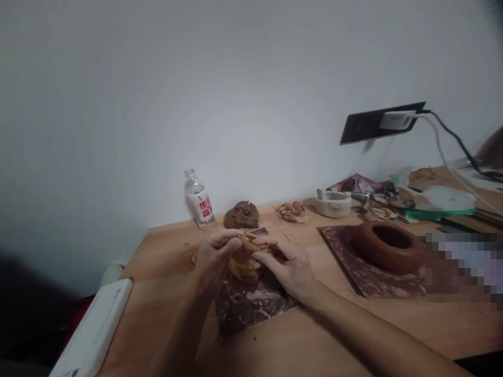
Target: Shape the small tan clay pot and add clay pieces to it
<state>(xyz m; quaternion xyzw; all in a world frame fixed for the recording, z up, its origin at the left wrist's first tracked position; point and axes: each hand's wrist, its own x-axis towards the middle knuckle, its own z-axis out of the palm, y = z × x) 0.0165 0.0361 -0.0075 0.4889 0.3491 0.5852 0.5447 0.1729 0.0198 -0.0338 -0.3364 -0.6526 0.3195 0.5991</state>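
My left hand (218, 252) and my right hand (290, 263) meet over a dark marbled tile (251, 309) at the middle of the table. Between them, thumbs and fingertips pinch a tan strip of clay (248, 244); its far side is partly covered by the fingers. Just below it, a yellowish-brown clay piece (247, 273) rests on the tile, and its full shape is hidden by the hands. Behind the hands sits a lump of brown clay (241, 214).
A plastic bottle (199, 201) stands by the wall, left of the clay lump. Crumpled clay scraps (293, 211) and a pale bowl (333, 204) lie right of it. A reddish-brown ring-shaped clay vessel (387, 248) rests on another tile. A white power strip-like box (96, 324) lies at the left edge.
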